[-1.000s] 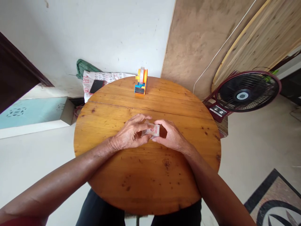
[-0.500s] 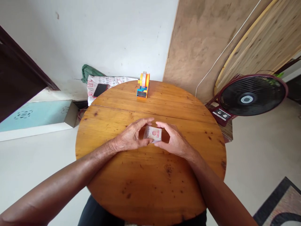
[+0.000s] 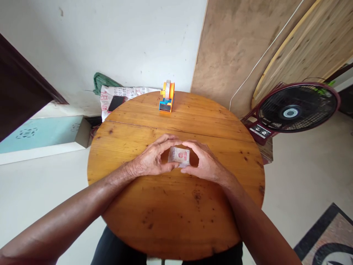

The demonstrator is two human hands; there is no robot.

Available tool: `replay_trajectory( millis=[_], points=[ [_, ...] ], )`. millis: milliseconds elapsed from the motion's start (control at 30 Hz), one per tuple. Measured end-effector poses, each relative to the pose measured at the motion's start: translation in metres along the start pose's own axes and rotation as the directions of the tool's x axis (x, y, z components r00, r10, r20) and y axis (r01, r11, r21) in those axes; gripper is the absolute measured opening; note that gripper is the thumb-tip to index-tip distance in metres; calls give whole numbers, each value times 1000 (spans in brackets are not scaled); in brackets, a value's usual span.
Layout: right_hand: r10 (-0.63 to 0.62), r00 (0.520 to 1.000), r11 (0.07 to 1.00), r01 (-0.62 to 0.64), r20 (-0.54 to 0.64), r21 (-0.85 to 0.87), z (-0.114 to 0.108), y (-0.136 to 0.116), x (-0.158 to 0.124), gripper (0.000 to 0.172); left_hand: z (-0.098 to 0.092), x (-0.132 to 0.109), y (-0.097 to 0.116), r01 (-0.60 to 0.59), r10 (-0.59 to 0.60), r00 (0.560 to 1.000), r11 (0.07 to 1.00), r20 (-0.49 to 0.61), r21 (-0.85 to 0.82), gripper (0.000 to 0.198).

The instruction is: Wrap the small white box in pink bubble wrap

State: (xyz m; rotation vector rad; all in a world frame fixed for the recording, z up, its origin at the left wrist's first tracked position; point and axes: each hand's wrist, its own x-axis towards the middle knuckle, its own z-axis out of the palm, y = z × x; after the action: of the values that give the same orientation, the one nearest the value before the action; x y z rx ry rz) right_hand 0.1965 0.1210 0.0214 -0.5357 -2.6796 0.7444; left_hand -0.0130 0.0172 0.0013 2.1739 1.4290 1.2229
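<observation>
A small whitish pack with red print [image 3: 179, 156] is at the middle of the round wooden table [image 3: 171, 206]. From its left side my left hand [image 3: 157, 156] curves round it, the thumb on its near left edge. My right hand [image 3: 205, 162] curls in from the right, with its thumb at the near right edge. The forefingers of both hands arch beyond the far side of the pack, their tips close together. Both hands hold the pack between them.
An orange and blue tape dispenser [image 3: 167, 97] stands at the table's far edge. Behind the table's left rim lie a dark phone [image 3: 117, 103] and a printed white sack [image 3: 106, 96]. A dark red fan [image 3: 291, 110] stands at the right.
The fingers of my left hand have moved over the far side of the pack, closer to my right fingertips. The view has shifted slightly.
</observation>
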Motion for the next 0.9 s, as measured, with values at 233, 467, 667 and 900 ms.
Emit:
replay_trajectory(
  millis=[233,467,667,900],
  points=[
    [34,999,997,-34,9,-65,2,0,1,66,-4,-1,0,-65,65,998,998,-16,18,24],
    [-38,999,998,37,-22,-47,6,-1,6,44,1,-3,0,-93,94,996,994,-6,63,21],
    [-34,999,999,34,10,-12,3,2,3,67,6,-1,0,-90,84,991,995,-105,-52,22],
    [-23,1000,1000,23,-21,-9,0,1,2,62,5,-1,-1,-88,81,988,995,-129,-48,24]
  ],
)
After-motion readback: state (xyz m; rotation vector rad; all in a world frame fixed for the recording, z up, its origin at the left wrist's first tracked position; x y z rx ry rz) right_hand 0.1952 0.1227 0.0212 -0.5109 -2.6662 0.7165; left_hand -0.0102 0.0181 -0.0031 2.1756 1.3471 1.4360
